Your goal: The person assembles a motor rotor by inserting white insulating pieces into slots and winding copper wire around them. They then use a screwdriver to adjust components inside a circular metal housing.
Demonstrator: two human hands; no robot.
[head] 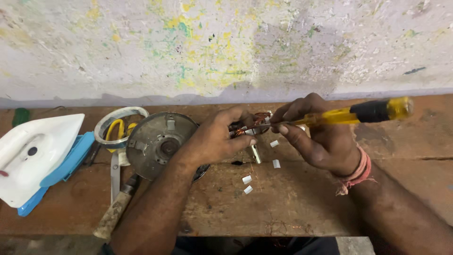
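My left hand (218, 137) grips a motor stator with copper wire windings (249, 125), holding it just above the wooden bench (292, 198). My right hand (317, 137) holds a screwdriver with a yellow and black handle (363, 112); its shaft points left into the windings. Both hands meet over the middle of the bench. Much of the stator is hidden behind my fingers.
A round grey metal motor cover (158, 141) lies left of my hands. Further left are a white and blue clothes iron (40, 156), a tape roll with yellow-handled scissors (118, 125), and a wooden-handled tool (113, 212). Small white paper strips (247, 179) dot the bench. A stained wall (226, 47) stands behind.
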